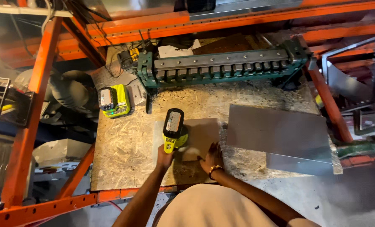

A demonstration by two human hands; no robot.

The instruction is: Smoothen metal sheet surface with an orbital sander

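Head view, looking down. Centre of frame: left hand (165, 156) clenched round the grip of a yellow-green cordless power tool (173, 128), battery end up toward the camera. The tool's working end is hidden beneath its own body, so what it touches cannot be made out. It stands over a small tan board (200, 134) lying flat on the chipboard worktop (120, 151).

Right hand (212, 157) rests just right of the tool, fingers spread flat and released, pressing on the lower part of the tan board; a beaded bracelet (215, 169) on the wrist. Both forearms enter from the bottom edge; the person's torso fills the bottom centre and hides the worktop's near edge there.

Right of the board: a grey sheet of metal (280, 136), flat, its lower right corner overhanging the worktop.

Upper centre: a green metal bending machine (221, 65) across the back of the worktop, its rear partly under the orange rack beam (238, 21).

Left of centre: a yellow-green battery charger (115, 101) at the worktop's back left corner.

Left third dark; objects there are hard to tell apart. Right edge: bent sheet-metal pieces (351, 80), cut off by the frame.
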